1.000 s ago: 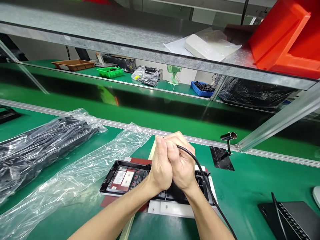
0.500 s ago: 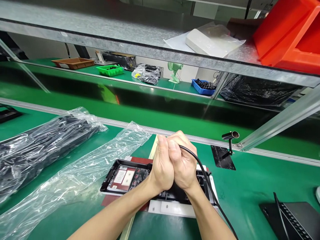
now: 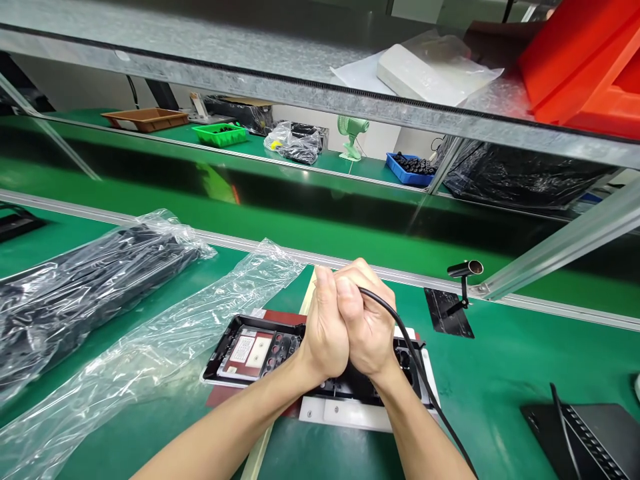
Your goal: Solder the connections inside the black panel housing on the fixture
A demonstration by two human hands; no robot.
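Observation:
My left hand [image 3: 325,327] and my right hand [image 3: 369,320] are closed together, side by side, over the middle of a long black plastic housing [image 3: 214,360]. A black cable [image 3: 413,348] comes out at the top of my right fist and curves down past my right forearm. What the cable leads to is a corded hand tool hidden inside both fists; its tip is out of sight. The housing lies with its inner side up on a fixture with a white front plate [image 3: 350,413] and dark red board [image 3: 217,396]. Wrists and fists cover the housing's centre.
Clear plastic film [image 3: 165,340] and a bagged bundle of dark parts [image 3: 100,273] lie at left. A metal tube holder [image 3: 465,269] stands at right, with a black panel [image 3: 595,433] nearer. A metal shelf [image 3: 225,73] overhangs the bench, carrying a red bin [image 3: 575,73].
The view has shifted slightly. Both hands stay closed together in the same place over the housing, with the cable in the same curve.

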